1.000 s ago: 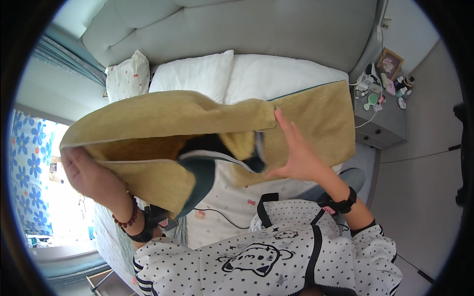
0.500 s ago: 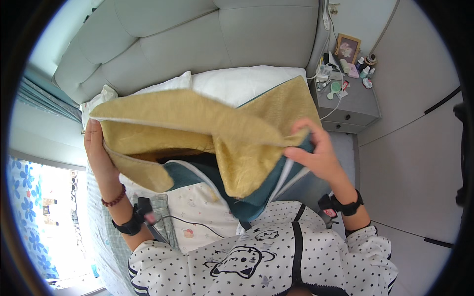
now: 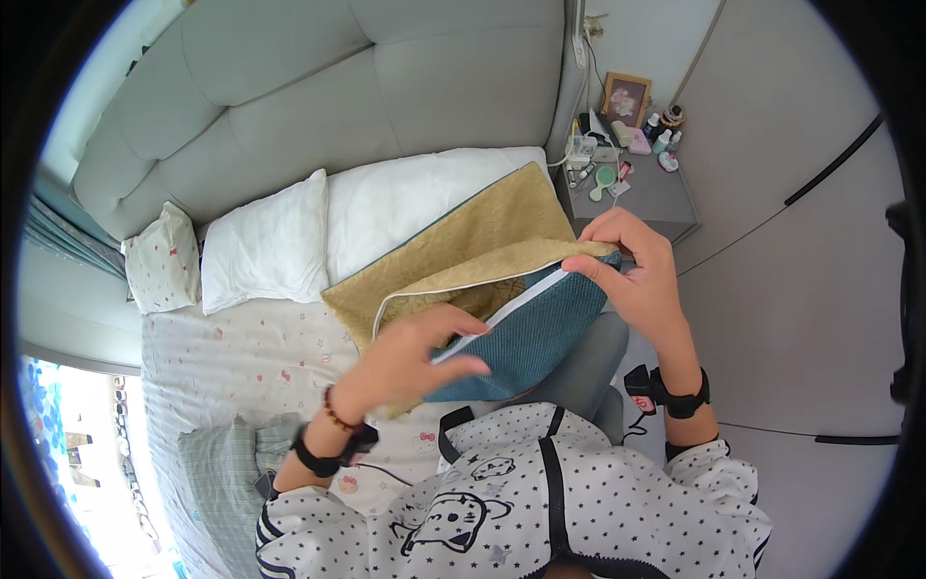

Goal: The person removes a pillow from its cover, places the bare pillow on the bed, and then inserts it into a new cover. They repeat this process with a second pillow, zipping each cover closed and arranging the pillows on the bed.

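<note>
A cushion cover, mustard yellow on one face and ribbed teal on the other, lies across my lap and the bed. Its white-edged zip opening gapes, showing the yellow inside. At the right end of that opening, my right hand pinches the corner between thumb and fingers. My left hand is over the opening's left part, its thumb and fingers apart. Its fingertips are at the white zip edge, and the palm hides part of the cover's left side.
White pillows rest against the grey padded headboard, beside a small printed pillow. Grey-green checked cloth lies on the bed at left. A grey nightstand at right carries bottles, a green hand mirror and a picture frame.
The cover has come down from its raised, spread position. My left hand has let go of its far-left edge and moved right to the zip. My right hand still grips the corner.
</note>
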### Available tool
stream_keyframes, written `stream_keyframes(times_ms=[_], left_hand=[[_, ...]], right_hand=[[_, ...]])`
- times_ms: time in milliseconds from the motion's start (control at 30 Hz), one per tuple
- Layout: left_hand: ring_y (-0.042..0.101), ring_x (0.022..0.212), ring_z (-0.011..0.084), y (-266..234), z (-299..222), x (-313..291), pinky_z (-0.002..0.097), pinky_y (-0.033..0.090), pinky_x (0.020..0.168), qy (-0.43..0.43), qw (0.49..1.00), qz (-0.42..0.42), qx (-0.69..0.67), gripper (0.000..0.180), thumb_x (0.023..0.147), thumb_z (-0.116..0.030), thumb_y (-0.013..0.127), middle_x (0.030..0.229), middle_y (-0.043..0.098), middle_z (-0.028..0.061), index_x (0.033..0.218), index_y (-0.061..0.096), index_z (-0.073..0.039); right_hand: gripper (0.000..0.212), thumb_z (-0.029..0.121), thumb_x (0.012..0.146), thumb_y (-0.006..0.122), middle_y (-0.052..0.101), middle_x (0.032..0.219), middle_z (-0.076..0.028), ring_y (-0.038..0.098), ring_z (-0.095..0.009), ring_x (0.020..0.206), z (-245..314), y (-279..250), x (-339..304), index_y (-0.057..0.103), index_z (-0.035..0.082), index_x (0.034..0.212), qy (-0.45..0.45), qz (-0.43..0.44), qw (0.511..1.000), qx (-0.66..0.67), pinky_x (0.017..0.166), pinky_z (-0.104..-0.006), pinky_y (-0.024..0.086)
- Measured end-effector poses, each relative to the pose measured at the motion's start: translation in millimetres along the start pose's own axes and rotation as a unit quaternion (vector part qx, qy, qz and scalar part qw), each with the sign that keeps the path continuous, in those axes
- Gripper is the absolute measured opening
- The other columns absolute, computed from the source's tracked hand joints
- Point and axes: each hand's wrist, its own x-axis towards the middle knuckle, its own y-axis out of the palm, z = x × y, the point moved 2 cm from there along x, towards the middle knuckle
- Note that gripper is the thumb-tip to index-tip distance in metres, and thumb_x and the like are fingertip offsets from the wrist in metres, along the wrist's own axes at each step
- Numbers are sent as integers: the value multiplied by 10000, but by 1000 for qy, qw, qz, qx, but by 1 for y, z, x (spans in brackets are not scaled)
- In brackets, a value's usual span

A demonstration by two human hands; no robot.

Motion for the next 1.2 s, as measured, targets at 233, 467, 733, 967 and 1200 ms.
stream_keyframes(times_ms=[233, 467, 733, 967, 1200], left_hand=[[562, 1046, 339, 49, 16, 30, 348, 477, 877, 34, 983, -135, 122, 628, 804, -258, 738, 1197, 549, 187, 1286, 426, -3], [492, 1203, 201, 44, 26, 65, 353, 423, 998, -274, 830, 165, -458, 491, 980, -297, 487, 1272, 528, 129, 1356, 409, 9], [563, 1144, 212, 76, 6, 82, 293, 517, 920, -132, 732, 71, -665, 458, 1016, -280, 382, 1322, 478, 155, 1362, 375, 20], [533, 1183, 248, 59, 1, 83, 345, 502, 968, -27, 920, 187, -344, 445, 1026, -235, 374, 1341, 467, 159, 1396, 337, 10], [472, 1250, 220, 74, 2, 95, 353, 436, 1033, -18, 747, 225, -625, 452, 1005, -225, 445, 1358, 464, 137, 1398, 364, -17]], right_hand=[[375, 231, 696, 830, 474, 644, -39, 419, -142, 557, 4, -21, 3, 519, 23, 729, -80, -34, 993, -84, 512, -270, 359], [479, 411, 701, 798, 430, 577, -54, 387, -190, 496, 26, -21, 21, 487, 48, 681, -47, 86, 984, -149, 469, -302, 321], [506, 446, 727, 773, 403, 558, -33, 373, -153, 511, 57, 7, 32, 461, 49, 697, -62, 160, 984, -45, 482, -305, 310], [473, 407, 704, 782, 550, 633, -109, 494, -232, 570, 55, -12, 36, 563, -11, 738, -9, 186, 981, -59, 554, -334, 402], [328, 284, 762, 744, 615, 718, -121, 552, -224, 641, 66, -15, 30, 627, -16, 824, -31, 230, 971, 51, 622, -310, 447]])
